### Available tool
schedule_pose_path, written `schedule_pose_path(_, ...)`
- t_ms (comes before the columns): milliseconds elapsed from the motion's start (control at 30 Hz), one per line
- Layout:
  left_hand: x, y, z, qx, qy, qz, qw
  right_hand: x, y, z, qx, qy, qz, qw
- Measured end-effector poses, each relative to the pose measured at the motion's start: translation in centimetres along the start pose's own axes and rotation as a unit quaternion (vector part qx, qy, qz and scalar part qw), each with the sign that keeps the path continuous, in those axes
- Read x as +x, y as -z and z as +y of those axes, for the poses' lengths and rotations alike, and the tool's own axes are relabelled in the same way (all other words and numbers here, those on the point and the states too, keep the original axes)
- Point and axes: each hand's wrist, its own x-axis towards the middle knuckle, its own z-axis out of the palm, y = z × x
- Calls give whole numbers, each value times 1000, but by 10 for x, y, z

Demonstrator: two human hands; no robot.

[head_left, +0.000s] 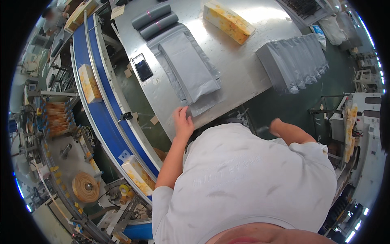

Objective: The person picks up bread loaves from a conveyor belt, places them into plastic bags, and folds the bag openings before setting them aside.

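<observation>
My left hand (183, 123) is at the near edge of the metal table, its fingers bent a little and apart. The fingertips are beside the near corner of a stack of flat grey plastic bags (189, 65), and I cannot make out any grip on them. Off the table's near right side hangs my right hand (276, 127), low beside my body. Its fingers are smeared by motion and partly hidden. On the far right of the table lies a long white and yellow patterned carton (229, 22), tilted across the surface.
Two grey rolls (156, 20) and a phone (141, 67) lie on the metal table (239, 69). A row of grey-wrapped packs (290, 63) stands along its right edge. To the left runs a blue conveyor belt (107, 122) with patterned cartons (89, 83) on it.
</observation>
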Motion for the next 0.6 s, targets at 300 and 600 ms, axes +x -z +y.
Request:
schedule_pose_path(300,85,24,-12,257,-436,-211,836,-1,255,-21,-151,282,701,637)
schedule_pose_path(600,102,4,-3,-77,25,-105,991,74,268,8,469,236,547,652)
